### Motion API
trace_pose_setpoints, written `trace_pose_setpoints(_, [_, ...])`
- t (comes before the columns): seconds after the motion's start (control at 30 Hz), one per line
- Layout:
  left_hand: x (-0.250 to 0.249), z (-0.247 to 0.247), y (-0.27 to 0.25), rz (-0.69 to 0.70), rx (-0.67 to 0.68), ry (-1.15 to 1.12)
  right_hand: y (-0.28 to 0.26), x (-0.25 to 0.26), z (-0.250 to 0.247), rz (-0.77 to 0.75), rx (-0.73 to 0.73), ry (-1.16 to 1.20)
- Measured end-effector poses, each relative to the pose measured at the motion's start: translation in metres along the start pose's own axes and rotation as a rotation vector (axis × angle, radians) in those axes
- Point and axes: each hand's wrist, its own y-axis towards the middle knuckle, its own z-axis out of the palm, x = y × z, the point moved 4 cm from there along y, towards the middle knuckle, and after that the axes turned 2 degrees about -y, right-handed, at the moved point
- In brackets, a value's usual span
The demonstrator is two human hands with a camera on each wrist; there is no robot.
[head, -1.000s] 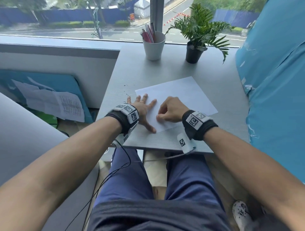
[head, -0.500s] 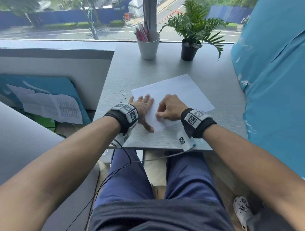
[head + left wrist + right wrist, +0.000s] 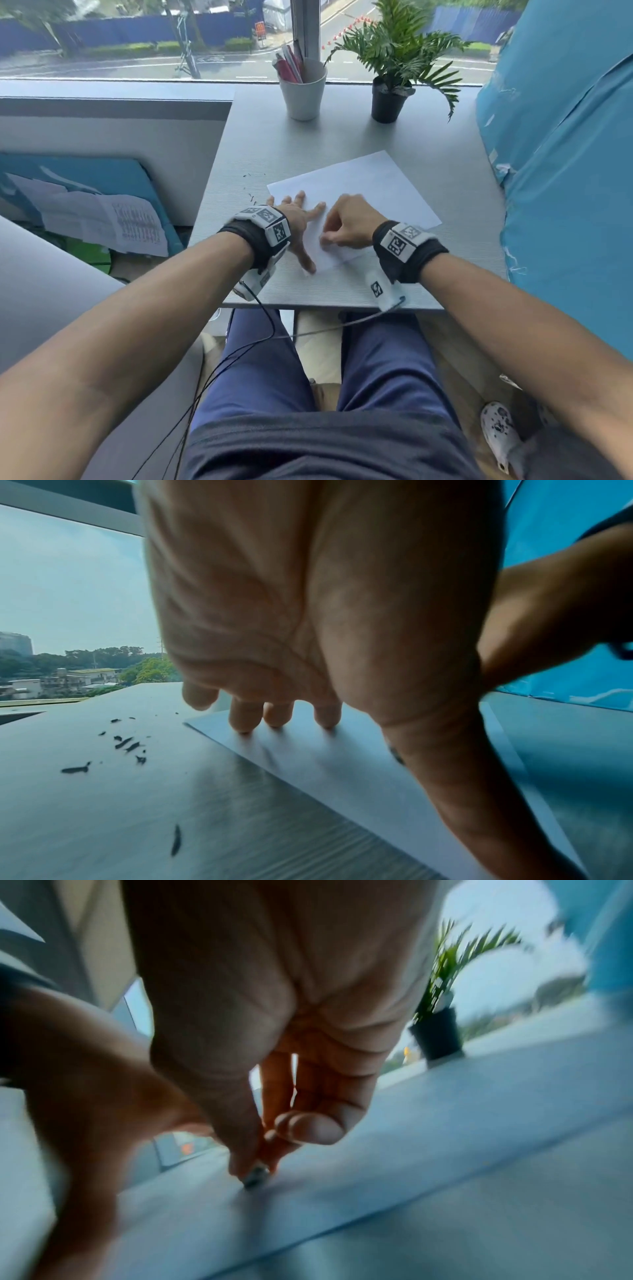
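A white sheet of paper (image 3: 370, 185) lies askew on the grey table (image 3: 274, 144). My left hand (image 3: 301, 219) rests flat on the sheet's near left part, fingers spread, and its fingertips (image 3: 245, 718) press the paper (image 3: 342, 764) down. Just to its right, my right hand (image 3: 325, 238) is curled, knuckles up. In the right wrist view its thumb and fingers pinch a small grey object (image 3: 256, 1177), perhaps an eraser, whose tip touches the paper (image 3: 377, 1177). That view is blurred.
Dark crumbs (image 3: 251, 197) lie on the table left of the sheet, also in the left wrist view (image 3: 126, 744). A white cup of pens (image 3: 303, 92) and a potted plant (image 3: 390, 99) stand at the back. A blue covered bulk (image 3: 565, 171) borders the right side.
Both hands stay at the paper's near left corner. The left fingers closed together, then spread again. The right hand has shifted only slightly over the sheet.
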Motion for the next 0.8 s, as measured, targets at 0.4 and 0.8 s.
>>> trace_pose_setpoints(0.4, [0.0,-0.001,-0.001,-0.026,0.013,0.004,-0.002,0.006,0.006,-0.057,0.065,-0.027])
trace_pose_setpoints(0.8, [-0.001,-0.001,0.0,-0.036,0.004,0.005,0.0,-0.01,-0.009,0.01,-0.014,-0.014])
